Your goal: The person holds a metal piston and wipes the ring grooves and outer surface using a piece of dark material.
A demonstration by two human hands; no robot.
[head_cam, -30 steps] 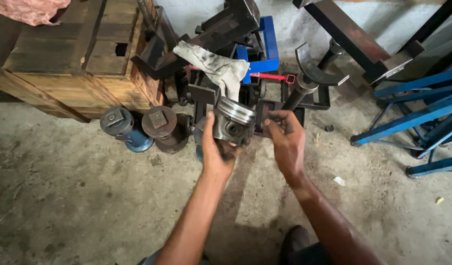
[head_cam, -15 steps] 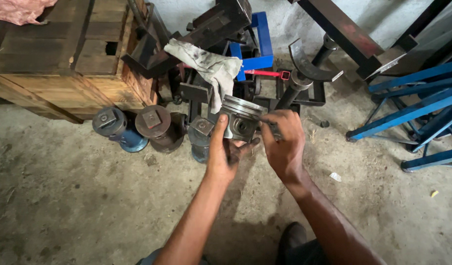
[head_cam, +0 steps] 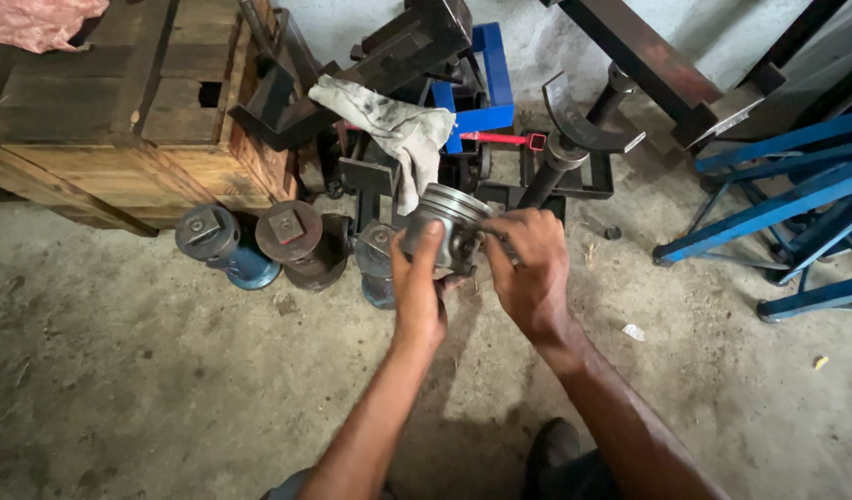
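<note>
From the head view I see my left hand (head_cam: 419, 294) wrapped tight around a metal piston (head_cam: 441, 225), held above the concrete floor (head_cam: 148, 389) in front of the bottle jacks (head_cam: 224, 243), while my right hand (head_cam: 531, 266) pinches closed at the piston's side. I'd judge a steady left grip and small, careful fingertip work serve best here. The wooden crate (head_cam: 120, 148) behind shows nothing of its contents.

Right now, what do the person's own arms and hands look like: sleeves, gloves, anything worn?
Both forearms are bare to the frame's bottom edge, with no sleeves in view. The left hand and right hand wear no gloves. No watch, ring or wristband is visible.
</note>
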